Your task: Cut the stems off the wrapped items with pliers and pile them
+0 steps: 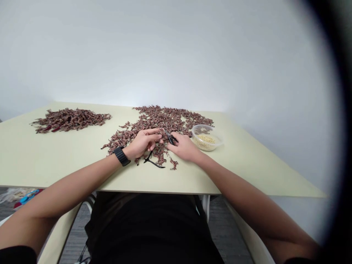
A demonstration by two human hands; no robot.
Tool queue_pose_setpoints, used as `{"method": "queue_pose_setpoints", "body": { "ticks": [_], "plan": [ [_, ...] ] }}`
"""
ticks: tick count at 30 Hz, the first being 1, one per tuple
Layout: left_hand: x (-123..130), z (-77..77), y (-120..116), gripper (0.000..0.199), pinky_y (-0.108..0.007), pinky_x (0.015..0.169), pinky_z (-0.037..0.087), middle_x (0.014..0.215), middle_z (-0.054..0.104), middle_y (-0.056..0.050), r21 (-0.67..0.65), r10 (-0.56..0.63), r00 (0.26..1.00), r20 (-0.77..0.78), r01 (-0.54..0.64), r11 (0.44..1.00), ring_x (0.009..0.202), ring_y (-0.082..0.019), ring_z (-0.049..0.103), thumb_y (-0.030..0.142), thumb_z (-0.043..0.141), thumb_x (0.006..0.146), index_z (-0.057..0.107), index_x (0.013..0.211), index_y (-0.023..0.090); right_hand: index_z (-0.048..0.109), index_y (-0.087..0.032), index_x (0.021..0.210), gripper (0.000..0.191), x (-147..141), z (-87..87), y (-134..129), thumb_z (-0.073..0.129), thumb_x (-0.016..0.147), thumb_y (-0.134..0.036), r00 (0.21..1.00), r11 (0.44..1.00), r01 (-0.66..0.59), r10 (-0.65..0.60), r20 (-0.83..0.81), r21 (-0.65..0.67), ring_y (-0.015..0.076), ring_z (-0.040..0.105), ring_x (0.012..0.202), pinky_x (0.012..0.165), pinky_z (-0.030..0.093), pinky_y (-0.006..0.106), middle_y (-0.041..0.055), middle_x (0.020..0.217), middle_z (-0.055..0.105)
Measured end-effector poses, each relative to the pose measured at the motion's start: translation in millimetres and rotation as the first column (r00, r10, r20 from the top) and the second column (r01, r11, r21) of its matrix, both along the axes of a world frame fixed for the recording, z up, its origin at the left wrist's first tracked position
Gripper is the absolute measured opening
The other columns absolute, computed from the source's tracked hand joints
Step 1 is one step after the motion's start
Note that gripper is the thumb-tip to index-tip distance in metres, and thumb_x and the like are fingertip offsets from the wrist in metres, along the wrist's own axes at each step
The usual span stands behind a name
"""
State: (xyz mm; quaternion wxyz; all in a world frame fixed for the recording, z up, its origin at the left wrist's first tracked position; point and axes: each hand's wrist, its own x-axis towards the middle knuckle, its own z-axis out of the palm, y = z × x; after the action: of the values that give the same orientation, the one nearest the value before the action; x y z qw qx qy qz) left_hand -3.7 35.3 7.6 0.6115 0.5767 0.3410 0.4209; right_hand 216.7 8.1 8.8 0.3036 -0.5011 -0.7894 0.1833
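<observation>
Closest of all, a torso in a black shirt point(148, 227), just behind the near edge of a flat pale olive-cream table point(35, 157). Off to the lower left, on grey carpet point(73, 238), a crumpled clear plastic bag with blue print point(20, 197). Around the left wrist, a black strap watch point(121, 156). The left hand point(143, 143) curled, fingers loosely together, fingertips just beside the blades; no telling whether they pinch anything. The right hand point(184, 147) closed, fingers pressed around small black-handled scissors point(171, 139), held between both hands with the steel blades angled up and left. Just below the left hand, a thin curved black strip point(153, 163) on the table. Under and beyond both hands, a wide loose scatter of small reddish-brown dried pieces point(162, 119). Just right of the right hand, a round clear plastic tub point(206, 137) holding pale yellow bits. Well apart on the far left, a denser heap of similar reddish-brown pieces point(70, 120). Beyond everything, a plain pale grey wall point(176, 55).
</observation>
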Motion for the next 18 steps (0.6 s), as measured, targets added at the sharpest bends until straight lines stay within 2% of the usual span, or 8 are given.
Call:
{"method": "queue_pose_setpoints", "body": {
  "ticks": [3, 8, 14, 18],
  "plan": [
    [-1.3, -0.7, 3.5, 0.059, -0.019, 0.038, 0.029, 0.08, 0.07, -0.006, -0.035, -0.041, 0.997, 0.07, 0.044, 0.998, 0.043, -0.005, 0.046, 0.027, 0.08, 0.08, 0.065, 0.135, 0.01, 0.05, -0.022, 0.085, 0.017, 2.9, 0.2, -0.1, 0.058, 0.086, -0.038, 0.997, 1.0, -0.007, 0.006, 0.071, 0.018, 0.0141, 0.045, 0.058, 0.058, 0.027, 0.028, -0.0043, 0.065, 0.053],
    [-1.5, 2.3, 2.5, 0.053, -0.019, 0.038, 0.028, 0.082, 0.07, -0.006, -0.035, -0.083, 0.992, 0.091, 0.087, 0.996, 0.043, -0.004, 0.045, 0.026, 0.077, 0.082, 0.066, 0.131, 0.01, 0.047, -0.023, 0.082, 0.018, 2.8, -0.1, -1.2, 0.058, 0.086, -0.037, 0.994, 0.999, -0.011, 0.006, 0.113, 0.039, 0.0146, 0.046, 0.06, 0.059, 0.025, 0.029, -0.004, 0.065, 0.052],
    [-1.2, 3.9, 0.4, 0.056, -0.019, 0.038, 0.027, 0.079, 0.07, -0.005, -0.045, -0.063, 0.995, 0.075, 0.066, 0.997, 0.042, -0.003, 0.042, 0.026, 0.077, 0.081, 0.066, 0.134, 0.01, 0.046, -0.023, 0.08, 0.019, 4.5, 0.4, -0.8, 0.059, 0.087, -0.036, 0.994, 0.999, -0.023, 0.02, 0.104, 0.028, 0.0148, 0.045, 0.059, 0.059, 0.024, 0.029, -0.0039, 0.065, 0.051],
    [-0.5, 4.5, -3.1, 0.065, -0.019, 0.039, 0.029, 0.076, 0.069, -0.003, -0.024, -0.048, 0.998, 0.044, 0.049, 0.999, 0.042, -0.003, 0.042, 0.03, 0.081, 0.08, 0.063, 0.14, 0.013, 0.051, -0.023, 0.082, 0.017, 3.0, 0.3, -1.6, 0.059, 0.087, -0.037, 0.999, 0.999, -0.031, 0.032, 0.031, -0.031, 0.0151, 0.045, 0.062, 0.06, 0.026, 0.029, -0.0034, 0.067, 0.053]
  ]
}}
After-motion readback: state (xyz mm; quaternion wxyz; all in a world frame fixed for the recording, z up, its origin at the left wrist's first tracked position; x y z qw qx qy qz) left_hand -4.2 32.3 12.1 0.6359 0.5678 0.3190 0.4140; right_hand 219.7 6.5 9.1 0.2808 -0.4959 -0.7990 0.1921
